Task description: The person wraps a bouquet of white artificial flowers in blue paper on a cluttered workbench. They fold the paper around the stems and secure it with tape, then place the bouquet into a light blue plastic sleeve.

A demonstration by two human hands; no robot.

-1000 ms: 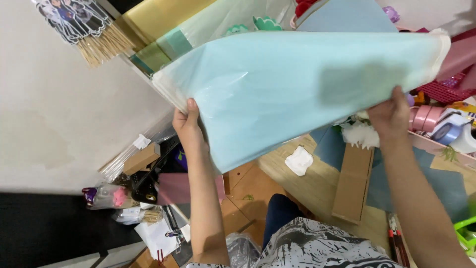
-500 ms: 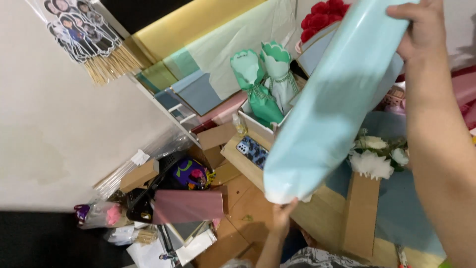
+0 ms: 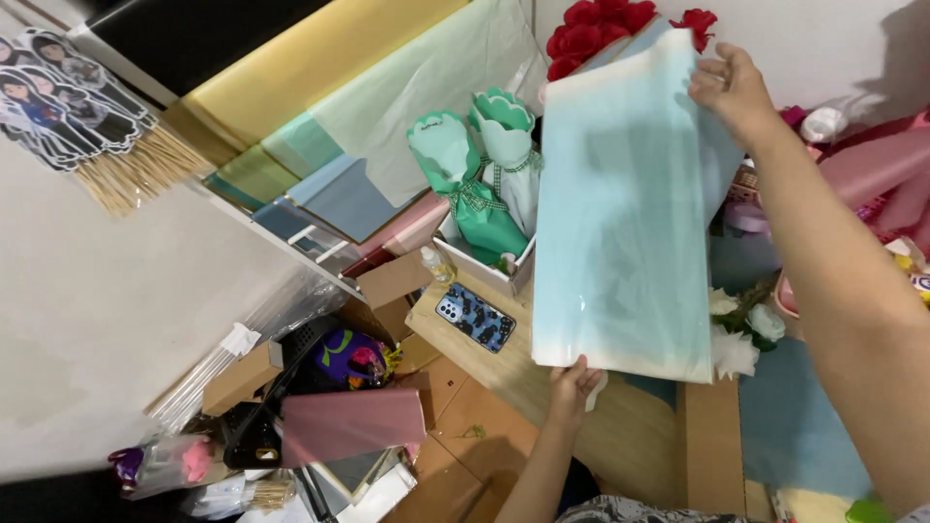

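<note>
Two hands are holding one pale blue wrapping sheet upright between them. The right hand is pinching the top corner, its fingers clamped together on the paper's edge, while the left hand is gripping the bottom edge from below, its fingers closed on the lower corner. The sheet is hanging almost vertically, stretched from the upper fingers down to the lower ones, just above the wooden surface.

Beyond the sheet, left of the right fingers, two green wrapped bouquets are standing in a white box. A phone is lying on the surface just left of the lower fingers. White flowers are sitting right of the sheet's bottom corner, and red roses are showing behind the top edge.

To handle it well, I judge both grips should be staying light and at the very edges, keeping the paper taut without creasing, and the lower corner should be staying clear of the bouquets.
</note>
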